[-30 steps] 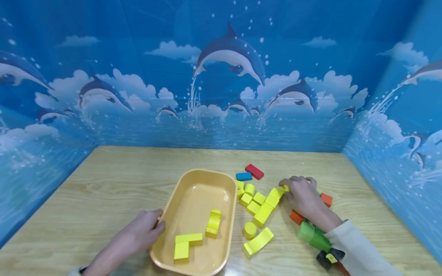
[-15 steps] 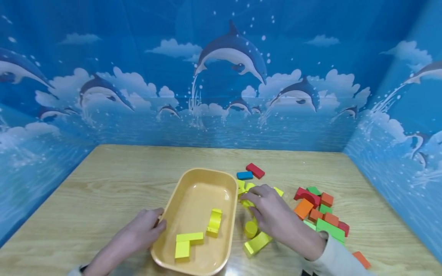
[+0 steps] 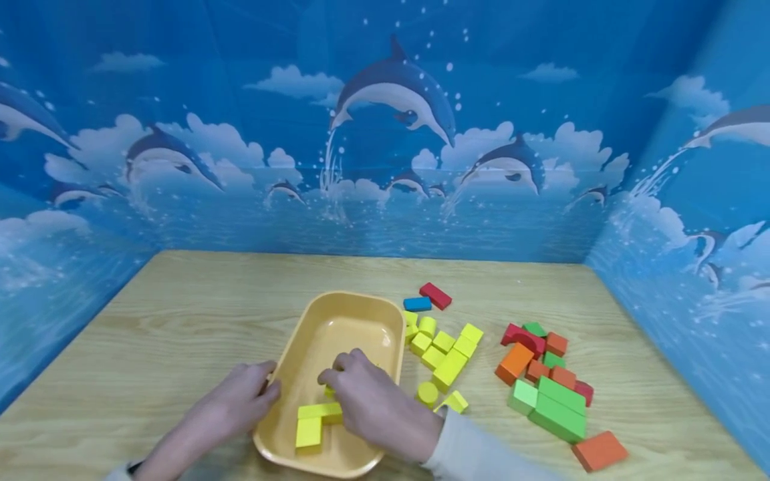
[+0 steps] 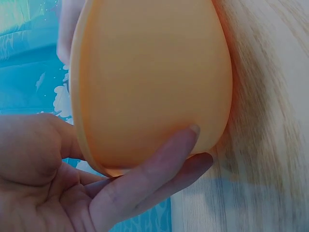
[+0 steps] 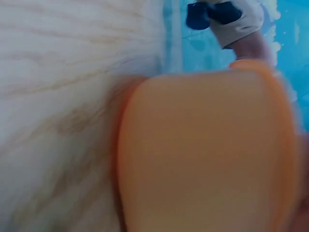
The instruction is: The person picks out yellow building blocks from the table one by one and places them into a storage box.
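My left hand (image 3: 237,404) grips the left rim of a pale orange tray (image 3: 301,327), thumb over the edge; in the left wrist view its fingers (image 4: 159,164) lie along the tray's outer wall. Inside the tray my right hand (image 3: 375,404) is lowered, a small yellow block (image 3: 329,391) pinched at its fingertips, mostly hidden by them. Just below lie two yellow blocks (image 3: 309,431) forming an L. The hand covers most of a yellow arched piece behind it. In the right wrist view the tray's outer wall (image 5: 198,150) is blurred.
Several yellow blocks (image 3: 448,367) lie right of the tray, with a blue block (image 3: 418,304) and a red block (image 3: 436,296) behind them. Farther right is a cluster of green blocks (image 3: 558,415), orange blocks (image 3: 515,363) and a red arch (image 3: 523,339). Dolphin-printed curtains (image 3: 373,220) enclose the table.
My right hand has moved left from the far end of the yellow blocks into the tray, carrying a small yellow block. My left hand keeps its grip on the rim.
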`<action>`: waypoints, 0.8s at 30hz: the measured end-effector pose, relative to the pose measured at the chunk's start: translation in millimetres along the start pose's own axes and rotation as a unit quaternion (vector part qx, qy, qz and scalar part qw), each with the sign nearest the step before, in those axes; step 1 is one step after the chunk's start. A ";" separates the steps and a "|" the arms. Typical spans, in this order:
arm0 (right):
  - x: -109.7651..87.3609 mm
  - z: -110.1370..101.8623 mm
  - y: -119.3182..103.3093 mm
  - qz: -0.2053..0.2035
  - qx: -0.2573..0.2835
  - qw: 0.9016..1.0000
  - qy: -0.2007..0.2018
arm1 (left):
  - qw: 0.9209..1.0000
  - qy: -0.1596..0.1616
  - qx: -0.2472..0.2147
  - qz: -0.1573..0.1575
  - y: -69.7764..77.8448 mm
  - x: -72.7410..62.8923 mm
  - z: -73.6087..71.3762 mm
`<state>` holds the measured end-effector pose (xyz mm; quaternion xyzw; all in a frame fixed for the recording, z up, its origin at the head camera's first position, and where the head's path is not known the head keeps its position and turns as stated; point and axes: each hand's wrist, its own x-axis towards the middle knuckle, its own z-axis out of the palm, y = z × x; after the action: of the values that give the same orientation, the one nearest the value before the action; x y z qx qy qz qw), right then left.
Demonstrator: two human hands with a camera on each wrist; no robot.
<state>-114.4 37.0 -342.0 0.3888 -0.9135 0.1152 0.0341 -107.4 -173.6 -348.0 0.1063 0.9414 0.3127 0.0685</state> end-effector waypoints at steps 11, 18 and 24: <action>27.7 23.6 2.8 0.015 -0.028 0.999 -0.004 | 1.000 -0.001 0.004 -0.003 0.0 1.1 -0.8; 31.8 23.6 4.2 0.038 -0.037 0.999 -0.007 | 1.000 -0.007 0.005 -0.009 1.2 1.1 -2.1; 22.1 10.6 15.5 0.051 -0.013 0.998 0.023 | 1.000 -0.017 -0.007 -0.023 1.7 1.3 -2.1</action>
<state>-140.6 29.3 -351.8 0.3381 -0.9326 0.1138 0.0548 -108.9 -173.1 -345.3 0.0898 0.9400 0.3159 0.0921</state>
